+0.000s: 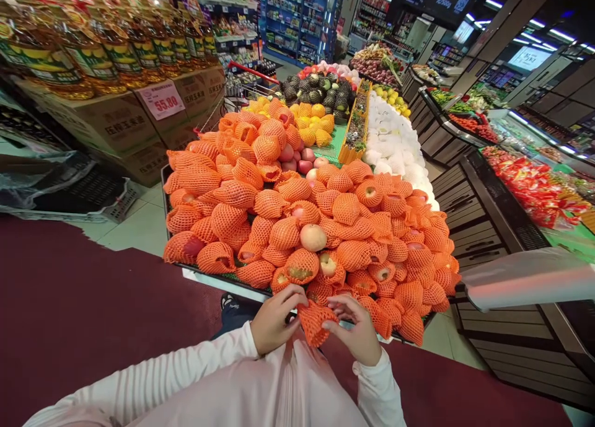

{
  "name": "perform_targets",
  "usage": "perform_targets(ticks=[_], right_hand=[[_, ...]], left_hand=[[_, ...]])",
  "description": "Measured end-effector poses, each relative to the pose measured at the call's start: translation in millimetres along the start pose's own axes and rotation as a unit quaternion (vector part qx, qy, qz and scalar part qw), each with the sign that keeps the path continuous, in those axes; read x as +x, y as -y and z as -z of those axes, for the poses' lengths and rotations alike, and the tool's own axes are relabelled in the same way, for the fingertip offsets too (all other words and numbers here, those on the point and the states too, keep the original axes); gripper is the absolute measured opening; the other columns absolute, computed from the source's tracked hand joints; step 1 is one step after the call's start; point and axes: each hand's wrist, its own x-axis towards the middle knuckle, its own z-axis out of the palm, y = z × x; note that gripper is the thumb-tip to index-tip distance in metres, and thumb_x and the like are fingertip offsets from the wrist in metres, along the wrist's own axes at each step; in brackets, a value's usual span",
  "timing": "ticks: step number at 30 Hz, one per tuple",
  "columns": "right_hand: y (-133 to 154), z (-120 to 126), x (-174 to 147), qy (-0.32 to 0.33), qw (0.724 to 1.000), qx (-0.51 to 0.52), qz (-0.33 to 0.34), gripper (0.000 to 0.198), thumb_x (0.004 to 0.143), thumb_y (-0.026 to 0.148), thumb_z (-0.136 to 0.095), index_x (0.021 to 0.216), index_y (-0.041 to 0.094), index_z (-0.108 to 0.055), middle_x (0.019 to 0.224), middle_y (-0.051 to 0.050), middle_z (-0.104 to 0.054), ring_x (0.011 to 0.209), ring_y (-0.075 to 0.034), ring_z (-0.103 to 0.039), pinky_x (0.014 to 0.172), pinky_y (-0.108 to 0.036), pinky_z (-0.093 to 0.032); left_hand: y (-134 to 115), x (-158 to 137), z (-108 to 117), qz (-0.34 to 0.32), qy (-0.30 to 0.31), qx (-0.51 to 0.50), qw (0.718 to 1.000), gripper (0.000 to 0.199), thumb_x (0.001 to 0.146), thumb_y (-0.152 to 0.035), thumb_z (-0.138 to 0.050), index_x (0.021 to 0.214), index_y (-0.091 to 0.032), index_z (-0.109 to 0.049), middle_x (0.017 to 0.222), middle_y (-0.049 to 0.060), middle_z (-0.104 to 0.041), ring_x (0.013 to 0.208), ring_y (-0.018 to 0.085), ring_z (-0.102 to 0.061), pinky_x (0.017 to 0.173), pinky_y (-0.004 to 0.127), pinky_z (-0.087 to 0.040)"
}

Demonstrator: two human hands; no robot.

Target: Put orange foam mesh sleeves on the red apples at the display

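An orange foam net sleeve [316, 325] is held close to my body, just over the near edge of the fruit display. My left hand [277, 320] grips its left side with bent fingers. On the other side, the thumb and fingers of my right hand [357, 331] pinch the sleeve. Its open end faces down towards me; whether a fruit is inside I cannot tell. Beyond my hands lies a heap of apples in orange foam nets [232, 219]. A bare pale apple [313, 237] rests on top, above a netted apple [302, 266] whose skin shows through the opening.
White-netted fruit [393, 139], yellow-netted fruit [316, 120] and dark-netted fruit [318, 92] lie farther back. Oil bottles [100, 52] stand on cartons [105, 120] at left. A roll of plastic bags [530, 278] juts in from the right, before a wooden counter [488, 228].
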Motion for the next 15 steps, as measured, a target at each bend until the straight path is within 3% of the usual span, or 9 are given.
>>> perform_targets(ticks=[4, 8, 10, 12, 15], right_hand=[[0.2, 5.3, 6.8, 0.053, 0.999, -0.008, 0.0, 0.028, 0.072, 0.019, -0.073, 0.099, 0.024, -0.068, 0.099, -0.005, -0.064, 0.081, -0.017, -0.063, 0.071, -0.028, -0.053], [-1.4, 0.4, 12.1, 0.034, 0.999, -0.01, 0.029, 0.016, 0.069, 0.007, -0.058, 0.075, 0.021, -0.057, 0.077, 0.0, -0.057, 0.068, -0.014, -0.056, 0.061, -0.024, -0.046], [0.0, -4.6, 14.1, 0.007, 0.998, 0.02, 0.053, 0.016, 0.07, 0.008, -0.058, 0.071, 0.022, -0.049, 0.071, 0.003, -0.051, 0.063, -0.013, -0.051, 0.058, -0.023, -0.042], [3.8, -9.2, 14.7, -0.009, 0.995, 0.062, 0.083, 0.018, 0.073, 0.011, -0.059, 0.07, 0.022, -0.045, 0.07, 0.003, -0.048, 0.064, -0.012, -0.048, 0.059, -0.023, -0.041], [11.0, -12.6, 10.7, 0.019, 0.985, 0.119, 0.12, 0.019, 0.078, 0.02, -0.062, 0.071, 0.022, -0.044, 0.071, 0.002, -0.048, 0.066, -0.013, -0.047, 0.06, -0.024, -0.039]], left_hand=[[-2.2, -3.6, 6.0, 0.031, -0.035, -0.003, 0.999, 0.025, 0.075, -0.008, -0.052, 0.097, -0.018, -0.053, 0.103, 0.008, -0.057, 0.082, 0.017, -0.057, 0.072, 0.028, -0.049], [-3.3, -6.0, 11.6, 0.006, -0.014, -0.059, 0.998, 0.033, 0.083, -0.023, -0.053, 0.116, -0.018, -0.051, 0.118, 0.013, -0.053, 0.075, 0.015, -0.055, 0.068, 0.029, -0.049], [-2.3, -5.9, 13.1, 0.026, -0.042, -0.102, 0.994, 0.042, 0.09, -0.03, -0.046, 0.13, -0.019, -0.044, 0.131, 0.016, -0.045, 0.082, 0.017, -0.057, 0.072, 0.031, -0.049], [-0.3, -4.7, 12.9, 0.071, -0.074, -0.139, 0.985, 0.044, 0.095, -0.034, -0.042, 0.136, -0.019, -0.039, 0.138, 0.016, -0.042, 0.103, 0.023, -0.056, 0.084, 0.035, -0.049], [3.9, -1.2, 9.3, 0.149, -0.051, -0.21, 0.965, 0.041, 0.095, -0.041, -0.046, 0.129, -0.018, -0.045, 0.127, 0.013, -0.054, 0.115, 0.025, -0.053, 0.093, 0.037, -0.046]])
